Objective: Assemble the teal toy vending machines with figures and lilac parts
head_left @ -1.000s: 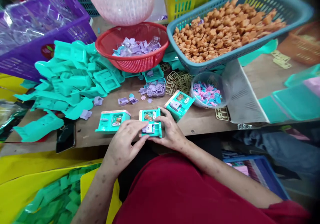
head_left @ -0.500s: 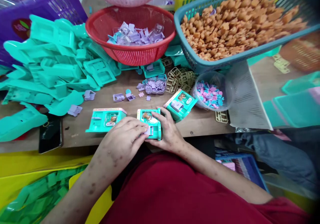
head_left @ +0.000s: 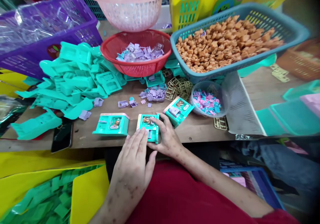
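Right hand [head_left: 168, 138] takes a pinching grip on the small teal toy machine [head_left: 148, 126], thumb at its near end and fingers along its far side, likely to steady it at the near edge of the counter [head_left: 200, 127]. Left hand [head_left: 133, 162] lies flat, fingers together and extended, tips touching the toy's near left edge, holding nothing. Two more assembled toys lie either side. Behind, a red basket [head_left: 135, 69] holds lilac parts, a blue basket [head_left: 287, 39] holds orange-brown figures, and a clear bowl [head_left: 223, 97] holds pink and blue bits.
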Demonstrator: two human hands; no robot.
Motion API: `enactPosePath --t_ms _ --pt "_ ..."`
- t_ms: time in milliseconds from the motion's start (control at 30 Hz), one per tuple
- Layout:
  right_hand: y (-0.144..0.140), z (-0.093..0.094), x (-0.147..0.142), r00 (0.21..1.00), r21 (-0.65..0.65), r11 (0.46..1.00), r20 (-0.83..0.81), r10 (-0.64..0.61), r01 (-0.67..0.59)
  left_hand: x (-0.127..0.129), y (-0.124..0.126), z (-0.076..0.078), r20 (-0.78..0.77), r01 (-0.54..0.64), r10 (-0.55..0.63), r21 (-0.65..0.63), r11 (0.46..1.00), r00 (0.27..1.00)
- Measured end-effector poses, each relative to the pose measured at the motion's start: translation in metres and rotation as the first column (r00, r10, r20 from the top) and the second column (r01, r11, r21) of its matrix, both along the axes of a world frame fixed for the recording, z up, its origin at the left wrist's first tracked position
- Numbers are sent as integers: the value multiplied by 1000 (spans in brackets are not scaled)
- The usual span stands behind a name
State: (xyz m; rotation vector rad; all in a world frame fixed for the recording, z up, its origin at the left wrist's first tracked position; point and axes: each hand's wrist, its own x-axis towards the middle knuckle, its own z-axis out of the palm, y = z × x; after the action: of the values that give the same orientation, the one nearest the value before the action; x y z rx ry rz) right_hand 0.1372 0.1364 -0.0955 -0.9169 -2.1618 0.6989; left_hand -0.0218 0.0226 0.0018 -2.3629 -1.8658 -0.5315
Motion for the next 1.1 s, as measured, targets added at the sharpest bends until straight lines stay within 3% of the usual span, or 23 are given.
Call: enactPosePath --t_ms 200,400,533,633,800,933,1033,1100 --pt "-1 0 0 1000 22 1000 18 -3 2 -11 0 -8 -202 70 -69 -1 998 977" --pt "1 -2 -2 999 11 1000 39 -10 9 -14 17 15 -327 196 -220 -105 975 919" --pt "0 -1 -1 1000 15 1000 26 -9 9 -24 34 37 -231 255 -279 -129 958 932" --pt "0 -1 -1 1000 27 1000 18 -2 2 -27 34 43 -169 275 -287 -94 957 943" --pt "-1 -1 -2 1000 25 999 3 -19 19 -15 13 22 -98 117 -118 -17 993 988" --pt "-2 -1 -2 1000 14 1000 18 -22 21 -14 -3 12 -16 75 -77 -80 994 997" --pt "-2 0 -2 1000 11 1000 22 -22 22 -36 1 26 102 164 -148 -172 971 984" --pt "-2 -1 -2 999 20 999 26 -30 29 -62 20 42 226 249 -190 -270 930 955"
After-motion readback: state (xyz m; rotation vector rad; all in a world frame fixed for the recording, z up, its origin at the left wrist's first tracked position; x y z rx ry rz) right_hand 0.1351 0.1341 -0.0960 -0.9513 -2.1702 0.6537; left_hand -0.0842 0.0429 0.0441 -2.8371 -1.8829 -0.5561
